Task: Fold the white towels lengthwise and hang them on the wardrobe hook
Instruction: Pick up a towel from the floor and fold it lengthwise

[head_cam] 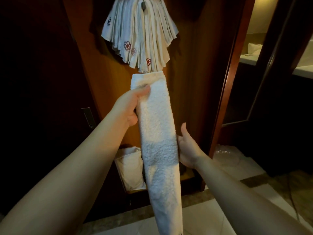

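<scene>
My left hand (130,106) grips the folded towel (157,133) near its top; my right hand (187,150), fingers spread, supports its edge. Hung towels (138,34) crowd the hook (143,5) above; a bag (131,167) sits below.

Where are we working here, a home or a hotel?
Probably a hotel room: matching logo-stitched hung towels crowd one wardrobe hook, a lined bin sits below, and a white-linen bed shows through the doorway.

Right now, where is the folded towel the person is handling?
Centre of the head view: the folded towel hangs lengthwise between the hands, left hand gripping near its top, just below the hung towels.
</scene>
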The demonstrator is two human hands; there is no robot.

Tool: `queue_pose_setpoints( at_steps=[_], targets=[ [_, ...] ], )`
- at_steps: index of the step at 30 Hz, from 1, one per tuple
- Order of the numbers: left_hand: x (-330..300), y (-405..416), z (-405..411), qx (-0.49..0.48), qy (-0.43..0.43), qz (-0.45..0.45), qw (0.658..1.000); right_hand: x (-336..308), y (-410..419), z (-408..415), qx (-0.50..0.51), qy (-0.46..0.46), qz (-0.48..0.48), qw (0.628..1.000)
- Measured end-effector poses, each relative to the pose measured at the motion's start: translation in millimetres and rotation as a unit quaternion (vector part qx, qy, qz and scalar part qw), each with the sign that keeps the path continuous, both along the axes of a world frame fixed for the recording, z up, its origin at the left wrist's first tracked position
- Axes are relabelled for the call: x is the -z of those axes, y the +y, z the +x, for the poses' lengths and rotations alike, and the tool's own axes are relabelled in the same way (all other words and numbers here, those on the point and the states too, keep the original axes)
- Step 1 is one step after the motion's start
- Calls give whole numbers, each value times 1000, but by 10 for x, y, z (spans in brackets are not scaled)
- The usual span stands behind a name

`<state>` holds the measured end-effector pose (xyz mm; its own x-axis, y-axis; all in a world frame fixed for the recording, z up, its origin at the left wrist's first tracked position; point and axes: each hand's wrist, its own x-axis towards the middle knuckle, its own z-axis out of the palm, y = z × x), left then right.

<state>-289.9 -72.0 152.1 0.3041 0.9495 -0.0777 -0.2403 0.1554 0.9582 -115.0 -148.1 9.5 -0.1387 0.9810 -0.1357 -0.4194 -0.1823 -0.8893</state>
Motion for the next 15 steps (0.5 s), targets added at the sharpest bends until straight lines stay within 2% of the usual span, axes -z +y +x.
queue_pose_setpoints(
  at_steps=[6, 11, 15],
  targets=[
    [-46, 98, 26, -23, 2, 4, 1000, 156, -208, -144, 130, -85, 107, 982],
    [-112, 122, 40, -15, 1, 6, 1000, 28, -251, -169, 156, -302, 143, 930],
    [-167, 158, 32, 15, -4, 17, 1000, -96, -243, -59, 154, -345, 141, 915]
  ],
)
